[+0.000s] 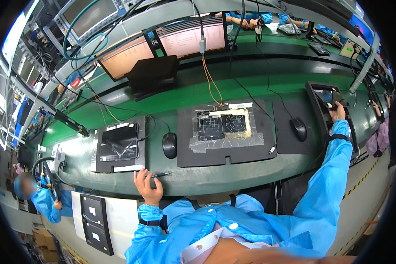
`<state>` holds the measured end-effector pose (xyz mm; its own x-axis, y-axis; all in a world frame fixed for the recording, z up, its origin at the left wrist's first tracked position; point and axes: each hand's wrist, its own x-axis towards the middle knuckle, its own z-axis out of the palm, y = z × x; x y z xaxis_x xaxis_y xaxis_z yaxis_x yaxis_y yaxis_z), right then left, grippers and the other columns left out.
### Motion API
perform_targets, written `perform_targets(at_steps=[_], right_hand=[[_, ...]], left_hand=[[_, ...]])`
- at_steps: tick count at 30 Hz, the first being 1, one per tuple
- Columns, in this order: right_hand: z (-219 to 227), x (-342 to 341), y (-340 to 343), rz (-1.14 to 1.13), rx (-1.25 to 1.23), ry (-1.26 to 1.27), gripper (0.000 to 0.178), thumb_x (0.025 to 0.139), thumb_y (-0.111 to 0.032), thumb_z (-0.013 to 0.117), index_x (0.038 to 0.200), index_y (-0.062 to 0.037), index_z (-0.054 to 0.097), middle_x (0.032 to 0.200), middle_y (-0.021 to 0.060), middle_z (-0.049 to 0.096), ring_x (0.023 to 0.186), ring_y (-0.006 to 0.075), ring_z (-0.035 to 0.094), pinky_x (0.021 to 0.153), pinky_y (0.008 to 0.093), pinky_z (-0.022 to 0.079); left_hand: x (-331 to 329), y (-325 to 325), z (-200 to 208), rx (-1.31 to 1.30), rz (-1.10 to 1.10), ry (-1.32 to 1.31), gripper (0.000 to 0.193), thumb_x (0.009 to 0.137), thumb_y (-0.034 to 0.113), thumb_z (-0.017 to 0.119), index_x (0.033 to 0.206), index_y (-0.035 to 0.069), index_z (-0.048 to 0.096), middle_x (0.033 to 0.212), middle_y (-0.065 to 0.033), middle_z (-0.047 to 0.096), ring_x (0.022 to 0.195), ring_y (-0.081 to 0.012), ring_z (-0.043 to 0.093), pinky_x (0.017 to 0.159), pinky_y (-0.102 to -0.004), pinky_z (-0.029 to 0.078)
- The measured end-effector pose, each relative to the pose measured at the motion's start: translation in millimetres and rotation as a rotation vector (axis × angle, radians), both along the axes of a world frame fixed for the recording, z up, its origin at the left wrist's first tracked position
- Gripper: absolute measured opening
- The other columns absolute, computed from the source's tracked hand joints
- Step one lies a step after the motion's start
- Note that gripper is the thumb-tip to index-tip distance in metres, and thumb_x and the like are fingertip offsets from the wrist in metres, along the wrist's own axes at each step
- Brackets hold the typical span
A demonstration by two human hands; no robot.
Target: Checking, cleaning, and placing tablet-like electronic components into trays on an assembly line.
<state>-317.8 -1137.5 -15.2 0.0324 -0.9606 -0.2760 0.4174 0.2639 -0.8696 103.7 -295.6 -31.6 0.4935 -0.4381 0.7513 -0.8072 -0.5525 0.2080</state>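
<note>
While the left hand (149, 188) hangs loosely spread beside a pen (161, 174), right hand (338, 113) touches dark panel (339, 98) in black tray (318, 109), surface's (202, 179) right end; cannot tell if pinching. Mouse (298, 128) left of tray.

Monitors (198, 37), upper middle: we find the screen text too small to read. Instrument (86, 17), upper left: cut off by the top edge. Co-worker's hands (238, 20), top middle: body beyond the frame. Pen (163, 174), left of centre: we cannot tell whether the left hand (149, 187) touches it. Dark panel (337, 97), right: partly covered by the right hand (338, 113), grip unclear to us. White labels (92, 210), lower left: illegibly small.
</note>
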Motion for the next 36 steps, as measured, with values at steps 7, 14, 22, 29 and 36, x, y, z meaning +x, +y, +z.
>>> perform_targets(at_steps=[7,14,22,29,36], right_hand=[[85.5,-1.8,144.2,-0.059,-0.545,-0.079,0.019,0.094,-0.012,0.065,0.111,-0.0044,0.060,0.107,0.0071,0.064,0.104,0.0210,0.063,0.092,0.0388,0.052],[90.0,64.5,372.5,0.339,-0.477,0.193,0.077,0.088,-0.021,0.074,0.149,0.0082,0.037,0.143,0.0133,0.051,0.125,0.0176,0.051,0.110,0.0315,0.036],[47.1,156.3,423.1,0.395,-1.016,0.946,0.038,0.092,-0.026,0.070,0.123,-0.0058,0.064,0.108,0.0116,0.068,0.095,0.0263,0.065,0.087,0.0357,0.050],[4.1,108.1,331.1,0.155,-1.242,1.644,0.047,0.090,-0.035,0.069,0.127,-0.0059,0.064,0.142,0.0209,0.049,0.136,0.0364,0.043,0.112,0.0495,0.034],[18.2,127.5,347.7,0.164,-1.274,1.677,0.046,0.092,-0.028,0.068,0.131,-0.0049,0.060,0.146,0.0191,0.047,0.138,0.0367,0.041,0.115,0.0495,0.032]], left_hand=[[-23.9,-57.5,44.0,-0.084,-0.325,0.334,0.041,0.082,-0.003,0.065,0.123,-0.001,0.059,0.125,-0.0188,0.061,0.121,-0.0383,0.058,0.108,-0.0500,0.043],[-64.2,-155.2,92.1,-0.479,-1.219,1.942,0.058,0.096,0.017,0.062,0.148,0.003,0.042,0.138,-0.0161,0.057,0.129,-0.0303,0.054,0.110,-0.0446,0.043],[-63.8,-108.2,44.0,-0.521,-0.909,2.334,0.049,0.083,-0.007,0.063,0.132,0.001,0.058,0.126,-0.0133,0.065,0.117,-0.0293,0.064,0.103,-0.0451,0.050],[-43.6,-29.0,49.2,-0.939,-0.854,2.180,0.047,0.086,-0.003,0.057,0.133,-0.003,0.055,0.127,-0.0183,0.064,0.119,-0.0360,0.061,0.105,-0.0497,0.048],[-32.5,18.4,38.7,-1.294,-0.939,2.041,0.047,0.087,0.000,0.055,0.134,-0.002,0.054,0.132,-0.0190,0.061,0.124,-0.0365,0.059,0.110,-0.0512,0.044]])
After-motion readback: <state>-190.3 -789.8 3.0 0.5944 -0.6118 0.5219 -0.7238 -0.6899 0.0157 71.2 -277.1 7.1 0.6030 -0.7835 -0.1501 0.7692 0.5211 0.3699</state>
